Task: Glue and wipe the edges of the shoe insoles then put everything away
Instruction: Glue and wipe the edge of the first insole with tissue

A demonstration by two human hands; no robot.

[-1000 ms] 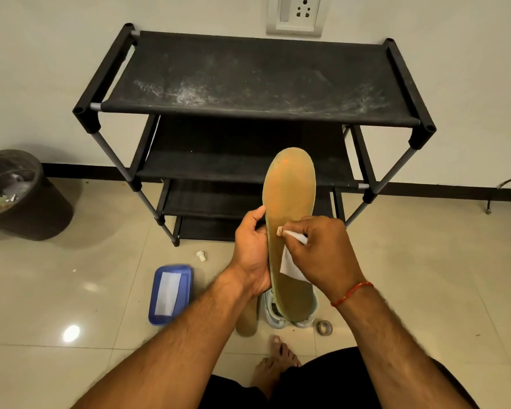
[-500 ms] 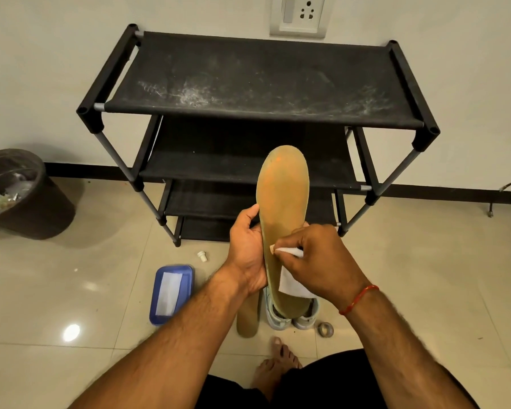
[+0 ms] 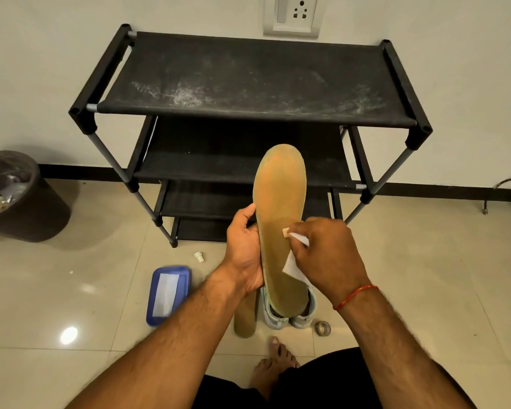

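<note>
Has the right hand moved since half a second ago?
Yes. The right hand slid its wipe up the insole, away from the shoes below.

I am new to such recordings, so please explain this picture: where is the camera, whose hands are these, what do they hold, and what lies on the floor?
There is no machine: a person works with bare hands, and the one camera sits on their head, looking forward and down. The left hand holds a tan insole upright by its edge. The right hand pinches a white wipe against the insole. On the tiled floor lie a second insole, pale shoes, a blue box, a small white cap and a small roll. Near the wall stand a black shoe rack and a dark bin.
</note>
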